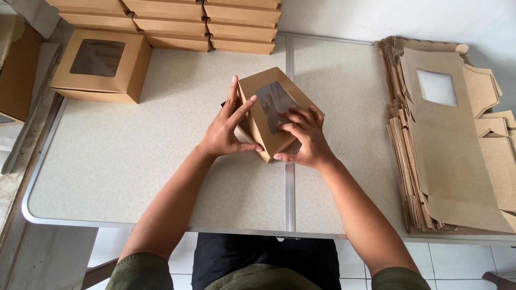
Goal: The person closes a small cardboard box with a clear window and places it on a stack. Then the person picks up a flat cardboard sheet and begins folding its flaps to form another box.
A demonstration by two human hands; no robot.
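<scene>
Holding a half-folded kraft window box (271,115) tilted at mid-counter (134,156), left hand (226,131) bracing its side, right hand (303,139) fingers (301,119) spread, pressing the lid. Probably handling light, thin and crushable; gripping best along creased edges, avoiding the flimsy clear film window.

A pale folding table (134,177) with a speckled top and a metal rim filled most of the view, a metal seam (289,107) running down its middle. Behind it stood a plain white wall (376,19). Below the near edge lay a floor of white tiles (462,263) with dark grout lines. At the left, a rough grey concrete ledge (32,252) ran beside the table, with a brown cardboard carton (16,75) standing on it. Soft, even daylight fell over everything, casting only faint shadows.
</scene>
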